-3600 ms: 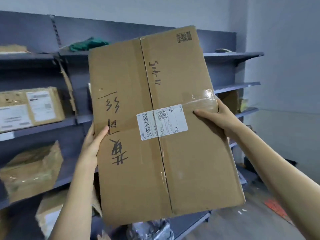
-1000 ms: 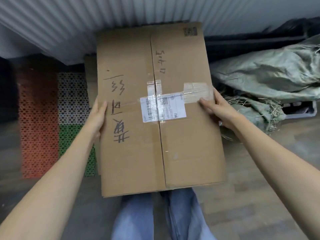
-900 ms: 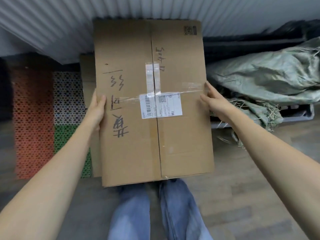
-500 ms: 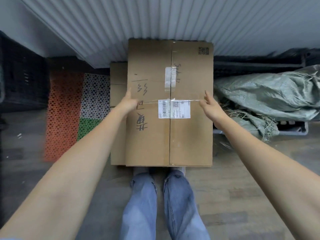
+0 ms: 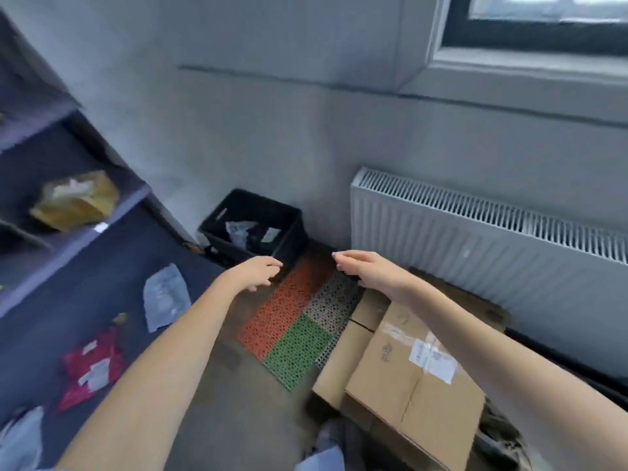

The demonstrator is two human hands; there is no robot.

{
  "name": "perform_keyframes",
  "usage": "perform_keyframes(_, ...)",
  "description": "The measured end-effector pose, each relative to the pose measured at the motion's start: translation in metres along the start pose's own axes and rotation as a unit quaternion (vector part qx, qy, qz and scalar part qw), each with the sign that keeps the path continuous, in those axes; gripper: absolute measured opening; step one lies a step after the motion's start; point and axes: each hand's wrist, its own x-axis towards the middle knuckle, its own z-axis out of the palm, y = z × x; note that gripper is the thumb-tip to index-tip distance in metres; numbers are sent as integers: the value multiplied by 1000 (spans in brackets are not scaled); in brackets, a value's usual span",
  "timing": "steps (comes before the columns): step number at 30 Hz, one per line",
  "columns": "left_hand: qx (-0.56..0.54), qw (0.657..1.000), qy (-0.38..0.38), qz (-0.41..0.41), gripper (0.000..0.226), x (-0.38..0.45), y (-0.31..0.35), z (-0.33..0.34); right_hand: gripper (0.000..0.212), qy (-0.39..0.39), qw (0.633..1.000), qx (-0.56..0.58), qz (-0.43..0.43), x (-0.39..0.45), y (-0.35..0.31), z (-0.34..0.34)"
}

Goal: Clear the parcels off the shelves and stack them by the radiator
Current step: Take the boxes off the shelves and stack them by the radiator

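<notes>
The flat cardboard box (image 5: 411, 379) with a white label lies on top of another cardboard box (image 5: 339, 358) on the floor, in front of the white radiator (image 5: 475, 232). My left hand (image 5: 253, 271) and my right hand (image 5: 370, 268) hover empty in mid-air with loosely bent fingers, above and left of the boxes, touching nothing. On the dark shelves (image 5: 81, 239) at the left lie a yellow parcel (image 5: 74, 202), a grey mailer (image 5: 164, 297) and a red parcel (image 5: 91, 368).
A black crate (image 5: 255, 226) with scraps inside stands in the corner. Red, white and green perforated floor mats (image 5: 295, 321) lie between the shelves and the boxes. A window (image 5: 543, 25) sits above the radiator. My legs show at the bottom edge.
Both hands have let go of the labelled box, which now lies on the stack by the radiator. My view has swung up and left toward the shelves.
</notes>
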Motion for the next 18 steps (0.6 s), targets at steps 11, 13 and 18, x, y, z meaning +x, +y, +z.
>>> perform_keyframes(11, -181, 948, 233, -117, 42, -314, -196, -121, 48, -221, 926, -239, -191, -59, -236, 208)
perform_keyframes(13, -211, 925, 286, -136, 44, -373, -241, -128, 48, -256, 898, -263, -243, -78, -273, 272)
perform_keyframes(18, -229, 880, 363, -201, 42, -516, -358, -120, 47, -345, 808, -324, -350, -120, -332, 445)
